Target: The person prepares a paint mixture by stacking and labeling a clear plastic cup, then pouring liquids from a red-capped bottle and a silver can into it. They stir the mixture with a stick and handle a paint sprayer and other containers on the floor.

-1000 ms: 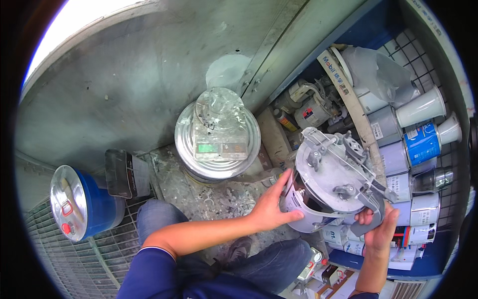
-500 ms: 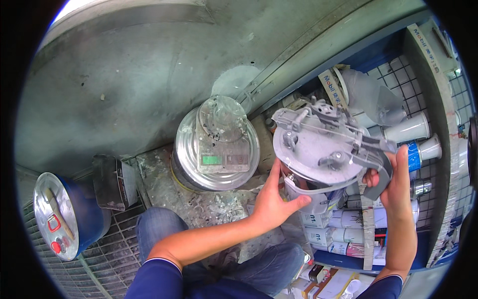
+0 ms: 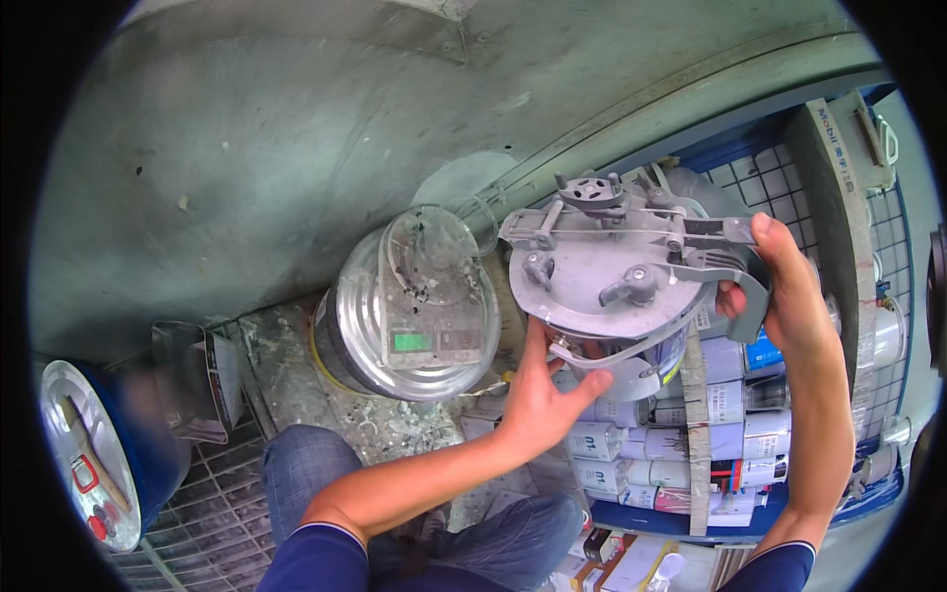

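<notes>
Since the can (image 3: 636, 383) was held up in front of the shelf (image 3: 695, 434), its weight was apparently shared: the left hand (image 3: 541, 407) grasped its side, thumb and fingers spread, while the right hand's (image 3: 797, 296) fingers curled around the lid's (image 3: 587, 268) grey handle (image 3: 756, 306). Beyond rose a scuffed wall (image 3: 276, 128); a paint-spotted floor (image 3: 395, 424) bore a metal drum (image 3: 340, 326), perhaps a stand for the smeared scale (image 3: 444, 341).

Stirring lid (image 3: 587, 286) between the hands (image 3: 543, 405): matt grey, metal-looking, with a powdery film
Can (image 3: 636, 383) under it: smooth, faintly shiny
Drum (image 3: 347, 321) left of the hands: glossy bare metal top, ringed
Scale (image 3: 432, 347) on that drum: smooth, spattered rough in places
Wall (image 3: 276, 187) beyond the hands: dull, scuffed, metal-looking
Jeans (image 3: 308, 474) nearer than the hands: faded denim cloth
</notes>
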`<action>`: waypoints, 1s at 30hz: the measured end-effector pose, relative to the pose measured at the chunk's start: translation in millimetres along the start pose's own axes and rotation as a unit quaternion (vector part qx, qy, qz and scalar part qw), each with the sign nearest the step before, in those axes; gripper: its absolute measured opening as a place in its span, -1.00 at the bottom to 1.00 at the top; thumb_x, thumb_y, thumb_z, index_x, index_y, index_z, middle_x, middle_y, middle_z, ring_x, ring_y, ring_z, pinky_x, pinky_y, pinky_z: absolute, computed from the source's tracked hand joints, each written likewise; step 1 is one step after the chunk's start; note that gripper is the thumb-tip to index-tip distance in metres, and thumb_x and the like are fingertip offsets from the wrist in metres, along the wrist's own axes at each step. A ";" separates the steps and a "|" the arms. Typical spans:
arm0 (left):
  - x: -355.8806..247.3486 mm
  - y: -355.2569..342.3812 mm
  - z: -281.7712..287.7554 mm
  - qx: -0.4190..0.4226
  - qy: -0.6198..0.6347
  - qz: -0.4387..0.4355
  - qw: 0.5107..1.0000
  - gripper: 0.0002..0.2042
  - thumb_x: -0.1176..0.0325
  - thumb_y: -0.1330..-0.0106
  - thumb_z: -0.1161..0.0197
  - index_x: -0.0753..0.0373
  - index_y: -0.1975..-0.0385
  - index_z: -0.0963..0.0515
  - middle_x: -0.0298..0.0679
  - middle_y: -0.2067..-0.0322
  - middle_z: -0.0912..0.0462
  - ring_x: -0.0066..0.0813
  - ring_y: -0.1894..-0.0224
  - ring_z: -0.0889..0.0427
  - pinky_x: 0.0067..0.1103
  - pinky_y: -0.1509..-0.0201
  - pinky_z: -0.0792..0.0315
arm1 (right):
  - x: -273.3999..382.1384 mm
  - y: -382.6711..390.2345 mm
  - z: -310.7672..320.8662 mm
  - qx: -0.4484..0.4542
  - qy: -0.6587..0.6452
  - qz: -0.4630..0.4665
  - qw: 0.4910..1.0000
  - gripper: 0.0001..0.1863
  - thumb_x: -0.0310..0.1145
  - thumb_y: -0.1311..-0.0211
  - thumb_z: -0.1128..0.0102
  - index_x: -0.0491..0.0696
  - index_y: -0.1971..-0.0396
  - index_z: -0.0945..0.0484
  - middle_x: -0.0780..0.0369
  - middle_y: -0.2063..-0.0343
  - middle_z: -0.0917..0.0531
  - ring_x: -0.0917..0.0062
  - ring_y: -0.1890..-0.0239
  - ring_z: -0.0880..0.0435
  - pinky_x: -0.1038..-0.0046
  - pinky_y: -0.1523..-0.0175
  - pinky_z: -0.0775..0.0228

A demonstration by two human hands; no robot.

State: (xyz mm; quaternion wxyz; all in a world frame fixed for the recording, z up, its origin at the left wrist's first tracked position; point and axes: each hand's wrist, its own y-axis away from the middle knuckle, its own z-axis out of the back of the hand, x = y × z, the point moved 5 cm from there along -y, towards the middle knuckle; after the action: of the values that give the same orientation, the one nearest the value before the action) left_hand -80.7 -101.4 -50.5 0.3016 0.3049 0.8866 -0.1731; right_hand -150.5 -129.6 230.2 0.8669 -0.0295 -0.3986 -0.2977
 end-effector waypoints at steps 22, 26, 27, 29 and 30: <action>-8.3 -18.2 4.3 0.010 0.074 -0.022 0.997 -0.16 0.21 -0.35 -0.48 0.34 -0.44 -0.05 -0.07 -0.18 -0.49 -0.32 -0.19 -0.59 -0.35 -0.34 -0.50 | 55.3 -25.5 -42.2 0.104 0.159 -0.017 0.982 -0.56 -0.16 -0.44 0.05 -0.21 0.44 -0.61 0.25 0.57 -0.63 0.57 0.44 -0.55 0.48 0.19 -0.39; -9.0 -20.8 5.9 0.015 0.081 -0.018 0.996 -0.15 0.19 -0.35 -0.48 0.33 -0.45 -0.04 -0.07 -0.21 -0.47 -0.30 -0.24 -0.56 -0.32 -0.35 -0.49 | 59.2 -28.0 -45.8 0.108 0.174 -0.019 0.979 -0.58 -0.19 -0.42 0.07 -0.20 0.48 -0.59 0.25 0.57 -0.62 0.58 0.45 -0.55 0.49 0.20 -0.39; -9.0 -21.6 6.3 0.014 0.083 -0.021 0.996 -0.15 0.19 -0.35 -0.48 0.33 -0.45 -0.04 -0.07 -0.21 -0.47 -0.30 -0.25 -0.56 -0.32 -0.35 -0.49 | 60.1 -28.2 -46.5 0.106 0.177 -0.021 0.978 -0.58 -0.19 -0.42 0.08 -0.20 0.48 -0.59 0.25 0.57 -0.62 0.58 0.45 -0.55 0.49 0.21 -0.39; -10.9 -21.5 6.6 0.019 0.082 -0.014 0.996 -0.15 0.19 -0.35 -0.48 0.33 -0.46 -0.04 -0.07 -0.22 -0.46 -0.29 -0.26 -0.54 -0.31 -0.36 -0.49 | 61.2 -28.4 -47.8 0.103 0.183 -0.027 0.977 -0.58 -0.19 -0.42 0.08 -0.20 0.49 -0.59 0.25 0.58 -0.62 0.58 0.45 -0.55 0.50 0.21 -0.39; -11.9 -21.6 7.0 0.021 0.081 -0.011 0.996 -0.15 0.19 -0.35 -0.48 0.33 -0.46 -0.04 -0.07 -0.23 -0.46 -0.29 -0.27 -0.54 -0.31 -0.36 -0.48 | 62.3 -29.0 -48.4 0.102 0.189 -0.024 0.976 -0.58 -0.19 -0.43 0.08 -0.19 0.49 -0.59 0.26 0.58 -0.62 0.58 0.45 -0.54 0.49 0.22 -0.39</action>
State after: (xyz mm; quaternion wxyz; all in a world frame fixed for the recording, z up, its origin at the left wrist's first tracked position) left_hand -84.1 -126.3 -45.5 0.2202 0.3143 0.9078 -0.1693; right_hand -102.1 -198.1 236.0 0.9176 0.1254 -0.2565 -0.2766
